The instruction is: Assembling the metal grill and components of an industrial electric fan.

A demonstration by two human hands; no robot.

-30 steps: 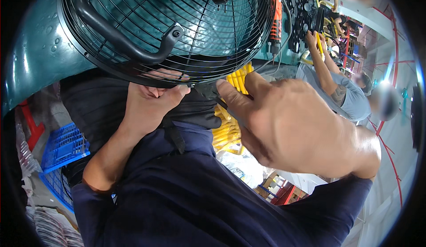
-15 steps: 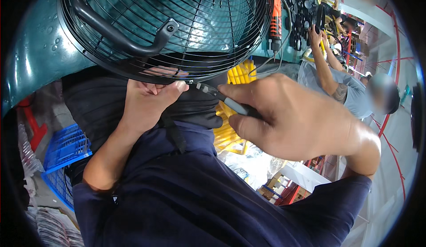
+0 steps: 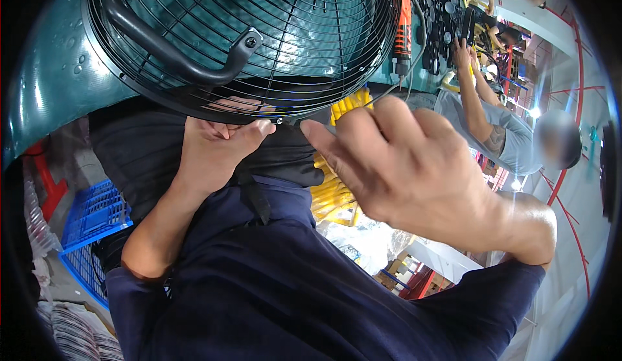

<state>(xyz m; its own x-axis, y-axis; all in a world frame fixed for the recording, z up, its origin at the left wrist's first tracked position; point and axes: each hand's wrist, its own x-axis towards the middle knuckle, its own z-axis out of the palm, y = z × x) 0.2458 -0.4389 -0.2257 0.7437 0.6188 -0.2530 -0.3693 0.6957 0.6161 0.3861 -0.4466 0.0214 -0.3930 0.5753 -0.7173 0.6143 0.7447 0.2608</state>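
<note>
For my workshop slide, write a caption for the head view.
Left hand holding a black wire fan guard at its edge, right hand curled close by.

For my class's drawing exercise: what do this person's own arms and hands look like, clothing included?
The left hand and right hand are bare, without gloves. Short, dark navy sleeves end near the elbows; below them the forearms are uncovered, with no watch or bracelet showing.

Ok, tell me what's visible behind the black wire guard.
Through the wire guard: a shiny green surface and, near the rim, part of the left hand. The black handle and the rim hide what lies directly behind them.
</note>
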